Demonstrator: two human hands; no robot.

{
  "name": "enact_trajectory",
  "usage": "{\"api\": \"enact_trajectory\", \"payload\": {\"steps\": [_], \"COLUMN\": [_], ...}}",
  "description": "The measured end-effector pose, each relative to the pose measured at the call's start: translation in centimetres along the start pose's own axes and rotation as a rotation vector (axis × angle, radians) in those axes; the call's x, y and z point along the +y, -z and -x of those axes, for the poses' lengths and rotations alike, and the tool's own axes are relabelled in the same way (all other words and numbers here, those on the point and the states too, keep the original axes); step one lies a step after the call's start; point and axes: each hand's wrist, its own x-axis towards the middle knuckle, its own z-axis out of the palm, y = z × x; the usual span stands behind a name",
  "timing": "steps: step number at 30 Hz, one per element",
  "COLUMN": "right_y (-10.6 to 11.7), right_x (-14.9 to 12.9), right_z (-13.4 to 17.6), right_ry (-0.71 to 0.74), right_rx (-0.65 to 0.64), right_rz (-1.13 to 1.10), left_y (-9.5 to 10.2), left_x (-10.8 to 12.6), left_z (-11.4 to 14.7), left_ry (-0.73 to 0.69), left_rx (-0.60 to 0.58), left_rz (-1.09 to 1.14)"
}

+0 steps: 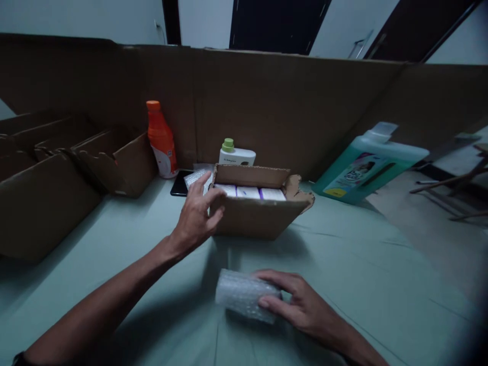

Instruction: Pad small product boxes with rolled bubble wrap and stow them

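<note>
My right hand point(292, 300) grips a bubble-wrapped bundle point(246, 296) low over the table, in front of the cardboard box. What lies inside the wrap is hidden. My left hand point(200, 211) is at the left end of an open cardboard box point(255, 218), fingers apart; whether it touches the box edge I cannot tell. Several white packs with purple edges point(247, 192) stand in a row inside that box. Just behind the left fingers lies some loose bubble wrap point(197, 175), partly hidden.
An orange bottle point(162, 142), a black phone point(178, 184) and a white bottle with a green cap point(238, 155) stand or lie toward the back. To the right is a large teal jug point(362, 168). Cardboard boxes point(49, 203) fill the left; a cardboard wall point(267, 101) closes the back.
</note>
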Motion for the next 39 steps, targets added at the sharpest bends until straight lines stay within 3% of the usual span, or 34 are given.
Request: {"api": "enact_trajectory", "payload": {"steps": [4,7,10,13,18,21,23,25,27,30,32,35,39], "right_y": [7.0,11.4,13.4,13.4,11.4,10.1,8.8,6.9,4.4,0.2,-2.4,-5.2,-7.6], "right_x": [-2.0,-3.9,-5.8,-6.7,-5.9,-6.0,-6.7,-7.5,-8.1,-7.7,-6.9,-5.5,-4.2], "right_z": [1.1,-0.8,-4.5,-8.2,-11.2,-11.0,-10.2,-9.0,-8.0,-6.9,-6.5,-6.2,-5.7], "right_ry": [0.082,0.154,0.157,0.105,0.103,0.158,0.2,0.265,0.389,0.614,0.682,0.605,0.358], "right_rx": [0.343,0.534,0.521,0.416,0.284,0.334,0.401,0.474,0.508,0.411,0.35,0.325,0.161], "right_rz": [0.231,0.412,0.511,0.465,0.333,0.314,0.346,0.423,0.517,0.627,0.595,0.379,0.169], "left_y": [-1.2,-1.2,-1.2,-1.4,-1.4,-0.6,0.3,1.4,2.4,3.5,3.9,4.2,3.9], "left_x": [-0.1,0.0,0.0,-0.1,-0.5,0.2,1.3,2.7,4.0,5.2,5.2,4.6,3.8], "left_z": [1.7,2.8,2.9,3.0,3.4,3.6,4.0,4.8,5.9,7.3,8.0,9.3,11.8], "left_ry": [-0.071,-0.072,-0.063,-0.063,-0.069,-0.048,0.014,0.139,0.316,0.595,0.744,0.867,0.953], "left_rx": [0.009,0.015,0.027,0.024,-0.004,0.033,0.121,0.177,0.106,-0.07,-0.088,-0.103,-0.184], "left_rz": [0.074,0.135,0.17,0.176,0.156,0.114,0.124,0.212,0.429,0.856,0.991,0.989,0.961]}}
